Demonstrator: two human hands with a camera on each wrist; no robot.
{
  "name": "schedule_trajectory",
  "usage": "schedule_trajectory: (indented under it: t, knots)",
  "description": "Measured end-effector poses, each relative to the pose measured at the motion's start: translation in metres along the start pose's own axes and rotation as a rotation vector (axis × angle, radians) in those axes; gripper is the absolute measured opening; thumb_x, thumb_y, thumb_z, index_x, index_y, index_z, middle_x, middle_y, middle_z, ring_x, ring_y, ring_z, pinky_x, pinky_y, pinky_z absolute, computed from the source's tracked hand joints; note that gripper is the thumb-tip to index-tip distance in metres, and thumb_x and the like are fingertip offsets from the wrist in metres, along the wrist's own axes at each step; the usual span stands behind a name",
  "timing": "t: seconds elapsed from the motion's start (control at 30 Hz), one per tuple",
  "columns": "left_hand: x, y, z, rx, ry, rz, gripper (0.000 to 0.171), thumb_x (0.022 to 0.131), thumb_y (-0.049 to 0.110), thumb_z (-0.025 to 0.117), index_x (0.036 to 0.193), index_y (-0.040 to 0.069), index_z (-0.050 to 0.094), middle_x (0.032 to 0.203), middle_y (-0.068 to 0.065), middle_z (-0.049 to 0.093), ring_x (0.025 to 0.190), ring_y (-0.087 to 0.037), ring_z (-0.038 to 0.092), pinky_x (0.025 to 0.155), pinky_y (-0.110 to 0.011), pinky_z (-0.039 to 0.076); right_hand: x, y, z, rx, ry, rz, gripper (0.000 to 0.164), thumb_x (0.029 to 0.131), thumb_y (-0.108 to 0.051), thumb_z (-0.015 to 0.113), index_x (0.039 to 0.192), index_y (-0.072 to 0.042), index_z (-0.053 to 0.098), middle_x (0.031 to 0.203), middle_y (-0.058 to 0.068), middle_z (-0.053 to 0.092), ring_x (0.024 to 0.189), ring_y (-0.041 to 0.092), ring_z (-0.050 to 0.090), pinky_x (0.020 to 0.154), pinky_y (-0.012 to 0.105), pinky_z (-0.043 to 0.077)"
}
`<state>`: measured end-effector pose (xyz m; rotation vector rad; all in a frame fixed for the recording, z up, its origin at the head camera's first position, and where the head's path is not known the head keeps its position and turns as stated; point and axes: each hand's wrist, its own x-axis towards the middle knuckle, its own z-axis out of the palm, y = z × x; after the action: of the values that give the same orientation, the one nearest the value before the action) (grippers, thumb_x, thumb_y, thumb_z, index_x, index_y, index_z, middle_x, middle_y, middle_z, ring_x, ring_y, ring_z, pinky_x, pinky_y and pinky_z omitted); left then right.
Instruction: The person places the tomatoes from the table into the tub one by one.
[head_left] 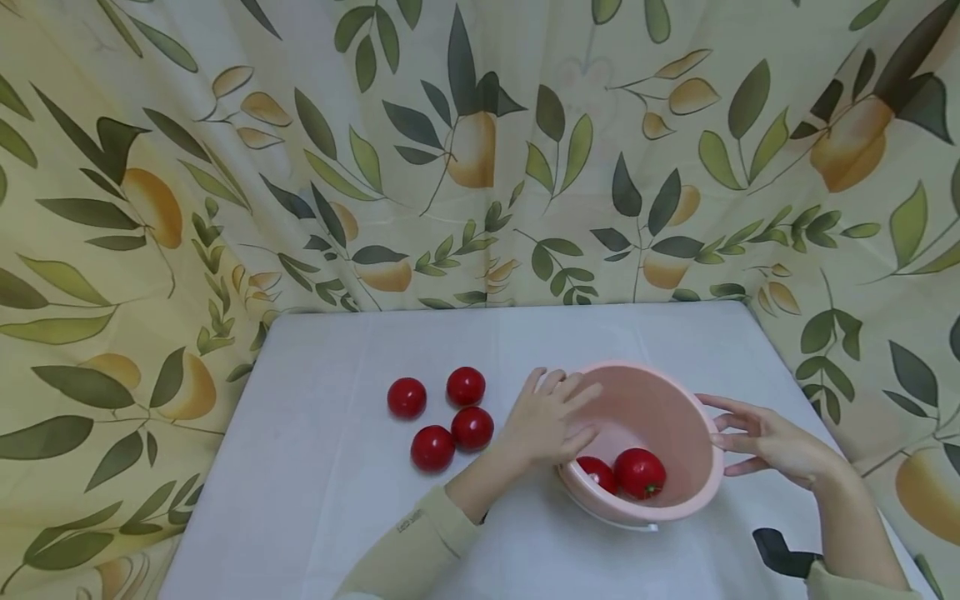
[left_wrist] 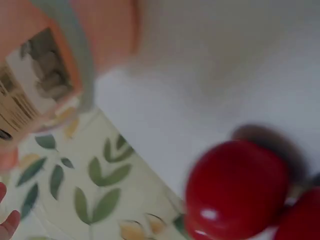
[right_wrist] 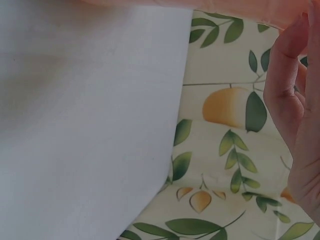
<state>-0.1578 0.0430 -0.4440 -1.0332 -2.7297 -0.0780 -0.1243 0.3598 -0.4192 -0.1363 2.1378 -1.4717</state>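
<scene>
A pink bucket (head_left: 626,400) stands on the right side of the table, its mouth tipped toward me. Inside it lie a red tomato (head_left: 639,473) with a green stem end and a second tomato (head_left: 596,473) partly behind the rim. My left hand (head_left: 546,421) is over the bucket's left rim, fingers spread and nothing held. On the opposite side, my right hand (head_left: 776,440) touches the bucket's right rim with its extended fingertips. In the right wrist view, the right fingers (right_wrist: 286,75) reach up to the bucket's pink wall (right_wrist: 235,7). Left of the bucket, several tomatoes (head_left: 472,429) lie grouped.
A white cloth covers the table (head_left: 315,500). Behind and beside it hangs a curtain (head_left: 465,242) printed with leaves and fruit. The bucket's pale handle (head_left: 615,523) hangs down at the front. A printed label (left_wrist: 40,75) shows on the bucket's side.
</scene>
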Motion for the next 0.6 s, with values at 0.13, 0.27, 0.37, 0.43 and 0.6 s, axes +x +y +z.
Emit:
schedule_trajectory:
  t: [0.13, 0.27, 0.37, 0.43, 0.6]
  knots:
    - [-0.025, -0.031, 0.010, -0.099, 0.021, -0.140, 0.053, 0.088, 0.052, 0.041, 0.135, 0.028, 0.040, 0.134, 0.001, 0.044, 0.122, -0.018, 0.038, 0.103, -0.045, 0.028, 0.000, 0.001, 0.000, 0.001, 0.004, -0.006, 0.051, 0.092, -0.010, 0.052, 0.127, -0.045, 0.040, 0.097, 0.002, 0.054, 0.083, 0.014, 0.063, 0.066, 0.040, 0.053]
    - [-0.046, -0.072, 0.022, -0.174, 0.072, -0.302, 0.053, 0.087, 0.047, 0.048, 0.133, 0.023, 0.042, 0.132, -0.004, 0.045, 0.121, -0.022, 0.038, 0.102, -0.047, 0.028, 0.000, 0.002, -0.001, 0.002, -0.001, -0.021, 0.051, 0.092, -0.009, 0.051, 0.128, -0.045, 0.040, 0.097, 0.002, 0.054, 0.083, 0.014, 0.063, 0.066, 0.041, 0.053]
    - [-0.060, -0.103, 0.031, -0.188, 0.086, -0.426, 0.057, 0.083, 0.044, 0.056, 0.133, 0.021, 0.041, 0.131, -0.006, 0.045, 0.120, -0.025, 0.038, 0.102, -0.048, 0.026, -0.001, 0.002, -0.002, 0.003, -0.002, -0.017, 0.051, 0.092, -0.009, 0.051, 0.127, -0.046, 0.040, 0.097, 0.002, 0.054, 0.083, 0.014, 0.063, 0.066, 0.041, 0.053]
    - [-0.071, -0.120, 0.039, -0.179, 0.073, -0.504, 0.061, 0.081, 0.044, 0.057, 0.134, 0.021, 0.039, 0.132, -0.007, 0.044, 0.122, -0.027, 0.036, 0.102, -0.050, 0.024, -0.001, 0.002, -0.001, 0.002, 0.001, -0.010, 0.051, 0.092, -0.010, 0.051, 0.126, -0.046, 0.041, 0.097, 0.002, 0.054, 0.083, 0.014, 0.063, 0.067, 0.042, 0.053]
    - [-0.099, -0.154, 0.055, -0.194, -0.003, -0.646, 0.068, 0.079, 0.045, 0.059, 0.137, 0.018, 0.034, 0.134, -0.011, 0.040, 0.123, -0.031, 0.032, 0.103, -0.053, 0.020, 0.000, 0.002, 0.000, 0.004, 0.002, -0.018, 0.050, 0.092, -0.010, 0.052, 0.125, -0.046, 0.042, 0.096, 0.002, 0.054, 0.083, 0.014, 0.063, 0.066, 0.042, 0.053]
